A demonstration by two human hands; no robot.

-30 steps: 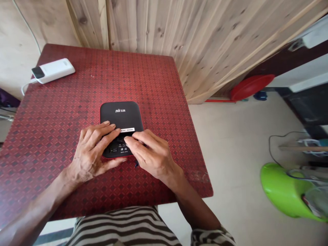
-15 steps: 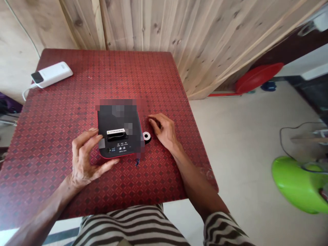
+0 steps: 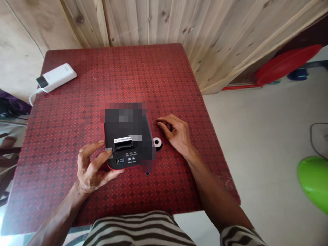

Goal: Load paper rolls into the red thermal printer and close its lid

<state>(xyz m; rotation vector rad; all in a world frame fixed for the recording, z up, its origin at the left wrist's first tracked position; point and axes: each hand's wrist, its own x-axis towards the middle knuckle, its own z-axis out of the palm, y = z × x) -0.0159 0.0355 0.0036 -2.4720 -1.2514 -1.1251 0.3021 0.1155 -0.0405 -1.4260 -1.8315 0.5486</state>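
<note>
Head view: left hand [image 3: 93,167] curved around the corner of a black, red-edged device [image 3: 128,136], grip unclear; right hand [image 3: 176,133] open, empty, just beside a small black-and-white ring [image 3: 157,143] on the desk [image 3: 153,68].

Knotty wood planks [image 3: 153,24] panel the wall behind the red patterned table [image 3: 166,75]; pale floor [image 3: 256,153] spreads right.

On the table [image 3: 164,68], an electronic device [image 3: 125,133] in the middle, a ring [image 3: 155,140] just right of it, a power bank [image 3: 57,77] far left.
</note>
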